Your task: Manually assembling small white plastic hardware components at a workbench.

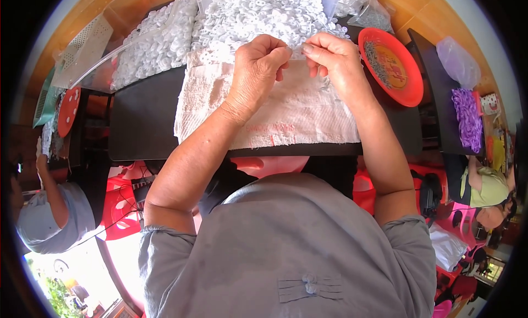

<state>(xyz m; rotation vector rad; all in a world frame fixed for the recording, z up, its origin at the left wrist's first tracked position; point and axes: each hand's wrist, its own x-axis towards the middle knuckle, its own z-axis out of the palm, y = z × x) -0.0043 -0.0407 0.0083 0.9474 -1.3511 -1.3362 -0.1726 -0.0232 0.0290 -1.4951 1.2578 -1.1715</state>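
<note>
My left hand (pixel 257 65) and my right hand (pixel 340 59) are raised close together over a pale towel (pixel 220 98) on the dark table. Thumb and forefinger of each hand are pinched; whatever they hold is too small to make out. Just beyond my fingertips lies a big heap of small white ring-shaped pieces (pixel 264 10). To the right of my right hand, a red plate (pixel 413 87) holds many thin grey metal pieces (pixel 375 62). A few similar slivers lie on the towel below my right hand.
A clear plastic bin (pixel 99 76) with more white pieces stands at the far left. Plastic bags (pixel 374 15) sit at the back right. Another table (pixel 445 114) to the right bears a purple bundle (pixel 467 120). Other people (pixel 55 213) are seated at both sides.
</note>
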